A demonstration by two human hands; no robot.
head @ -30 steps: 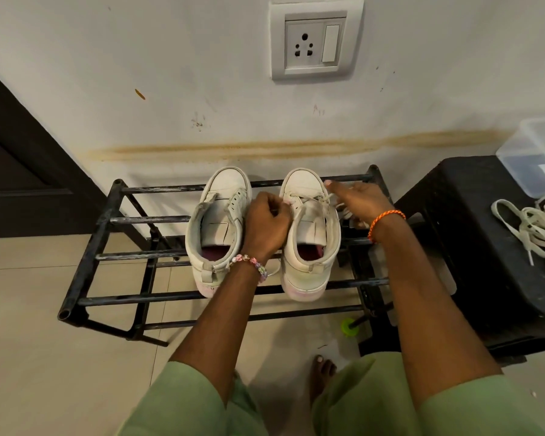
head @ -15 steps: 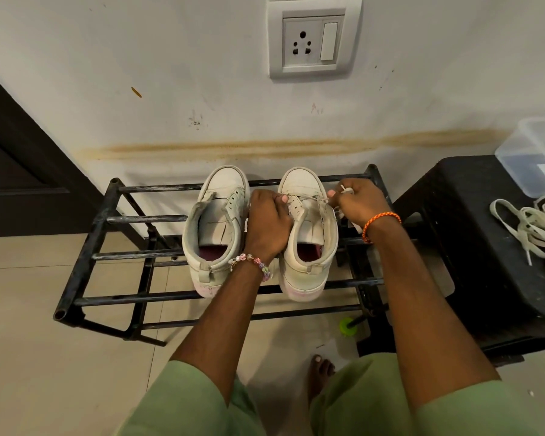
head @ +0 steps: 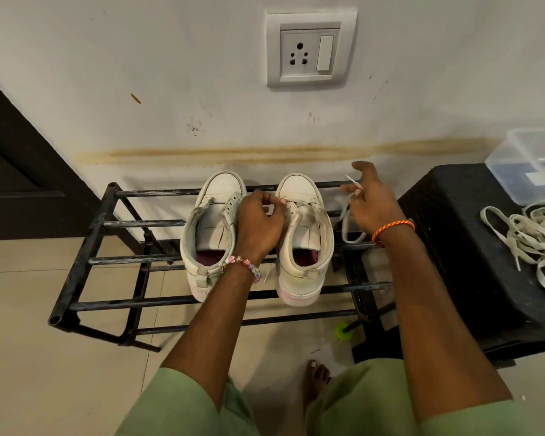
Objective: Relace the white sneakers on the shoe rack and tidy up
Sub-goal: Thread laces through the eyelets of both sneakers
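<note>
Two white high-top sneakers stand side by side, toes to the wall, on a black metal shoe rack (head: 85, 253). The left sneaker (head: 210, 234) has bare eyelets. The right sneaker (head: 302, 243) has a white lace (head: 345, 221) crossing its lowest eyelets. My left hand (head: 260, 223) sits between the shoes, fingers curled onto the right sneaker's left eyelet edge. My right hand (head: 370, 199) is to the right of that shoe, pinching the lace's tip while the lace loops down over the rack bars.
A black plastic stool (head: 472, 247) stands right of the rack, carrying a heap of loose white laces (head: 535, 243) and a clear plastic box (head: 529, 162). A green cap (head: 343, 331) lies on the floor tiles under the rack. A wall socket (head: 310, 48) is above.
My right hand has moved right and up, away from the right sneaker, drawing the lace out through the eyelet. My left hand has stayed on the shoe's left edge.
</note>
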